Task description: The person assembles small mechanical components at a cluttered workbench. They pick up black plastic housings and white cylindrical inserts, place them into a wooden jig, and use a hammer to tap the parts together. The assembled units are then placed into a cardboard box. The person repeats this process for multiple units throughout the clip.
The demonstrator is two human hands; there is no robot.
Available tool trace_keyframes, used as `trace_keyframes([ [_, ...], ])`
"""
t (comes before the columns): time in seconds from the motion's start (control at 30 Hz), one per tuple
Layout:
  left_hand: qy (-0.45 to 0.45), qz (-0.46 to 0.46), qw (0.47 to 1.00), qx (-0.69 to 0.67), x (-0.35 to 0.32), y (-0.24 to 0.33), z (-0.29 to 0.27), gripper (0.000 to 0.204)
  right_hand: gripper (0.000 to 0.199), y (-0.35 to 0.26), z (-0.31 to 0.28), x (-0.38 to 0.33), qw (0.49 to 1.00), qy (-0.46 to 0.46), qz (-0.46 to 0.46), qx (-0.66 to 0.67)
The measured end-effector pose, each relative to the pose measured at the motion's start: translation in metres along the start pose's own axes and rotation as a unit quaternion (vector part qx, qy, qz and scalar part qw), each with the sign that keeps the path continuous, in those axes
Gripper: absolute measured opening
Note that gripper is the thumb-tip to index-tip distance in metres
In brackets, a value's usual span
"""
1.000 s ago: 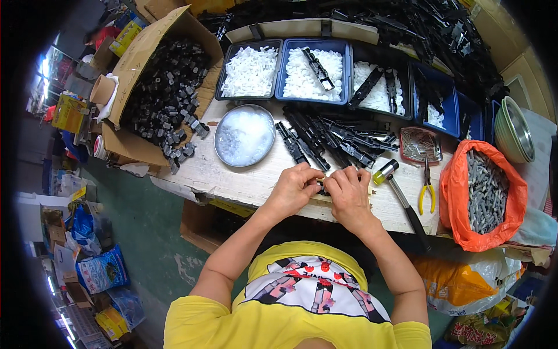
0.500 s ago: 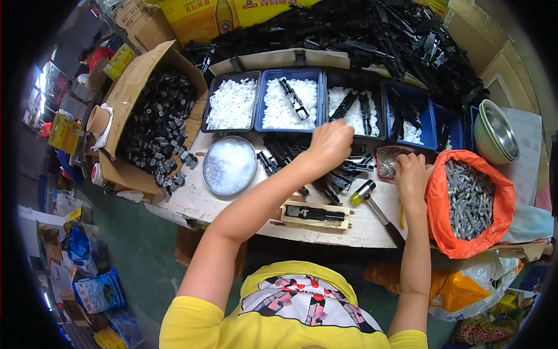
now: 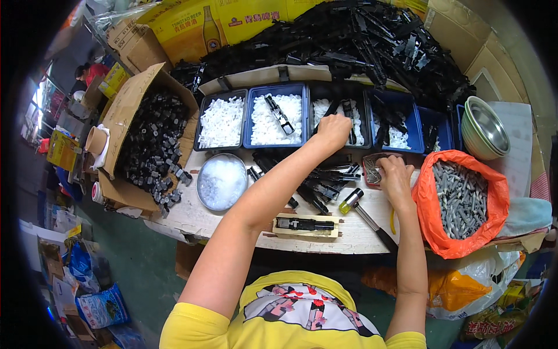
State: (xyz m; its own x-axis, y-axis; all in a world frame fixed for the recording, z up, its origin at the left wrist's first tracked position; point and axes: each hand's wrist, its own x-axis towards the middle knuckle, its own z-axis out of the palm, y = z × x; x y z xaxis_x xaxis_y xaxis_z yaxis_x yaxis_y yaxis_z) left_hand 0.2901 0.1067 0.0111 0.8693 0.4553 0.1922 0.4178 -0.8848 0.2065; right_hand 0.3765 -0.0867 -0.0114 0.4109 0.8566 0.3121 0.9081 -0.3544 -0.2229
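My left hand (image 3: 335, 131) reaches over the front edge of the third bin (image 3: 361, 149), its fingers closed beside black slotted plastic parts (image 3: 350, 119) lying on white pieces. What it holds, if anything, is hidden. My right hand (image 3: 397, 179) has its fingers curled together at the small red box (image 3: 372, 179) of thin metal pins; whether a pin is between them cannot be seen. Near the table's front edge, a black part (image 3: 306, 224) rests in a pale block fixture (image 3: 281, 230). Right of it lies a hammer (image 3: 363, 215) with a yellow-green face.
Blue bins of white plastic pieces (image 3: 278, 119) line the back. At left are a carton of black parts (image 3: 152, 145) and a round dish (image 3: 222, 182) of clear pieces. An orange bag (image 3: 424, 215) of grey parts and stacked bowls (image 3: 487, 128) stand right. Black parts (image 3: 325, 180) lie mid-table.
My left hand has moved farther forward, over the third bin's edge. My right hand's fingers have shifted slightly over the red box. The whole view has moved a little.
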Motion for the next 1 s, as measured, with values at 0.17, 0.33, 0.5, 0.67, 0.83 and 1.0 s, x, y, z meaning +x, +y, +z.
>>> trace_keyframes([
  [0.17,-0.001,-0.001,1.000,0.018,0.002,0.001,0.000,0.011,0.010,-0.004,-0.005,-0.004,0.999,0.025,0.005,0.036],
  [0.33,0.115,-0.032,0.979,-0.167,-0.002,-0.012,-0.005,0.011,0.011,-0.001,-0.016,-0.010,0.995,0.049,0.022,0.082],
  [0.5,-0.003,-0.206,0.793,-0.573,-0.020,-0.015,-0.027,0.009,0.011,-0.003,-0.012,-0.011,0.990,0.072,0.013,0.119],
  [0.67,0.009,-0.223,0.750,-0.623,-0.032,-0.019,-0.030,0.011,0.011,-0.027,-0.012,-0.006,0.990,0.063,-0.003,0.127],
  [0.83,-0.037,-0.210,0.635,-0.743,-0.065,-0.013,-0.049,0.011,0.012,-0.042,-0.025,-0.005,0.974,0.076,-0.038,0.210],
  [1.0,-0.087,-0.164,0.559,-0.808,-0.130,0.009,-0.056,0.015,0.011,-0.072,-0.054,-0.009,0.952,0.095,-0.121,0.264],
])
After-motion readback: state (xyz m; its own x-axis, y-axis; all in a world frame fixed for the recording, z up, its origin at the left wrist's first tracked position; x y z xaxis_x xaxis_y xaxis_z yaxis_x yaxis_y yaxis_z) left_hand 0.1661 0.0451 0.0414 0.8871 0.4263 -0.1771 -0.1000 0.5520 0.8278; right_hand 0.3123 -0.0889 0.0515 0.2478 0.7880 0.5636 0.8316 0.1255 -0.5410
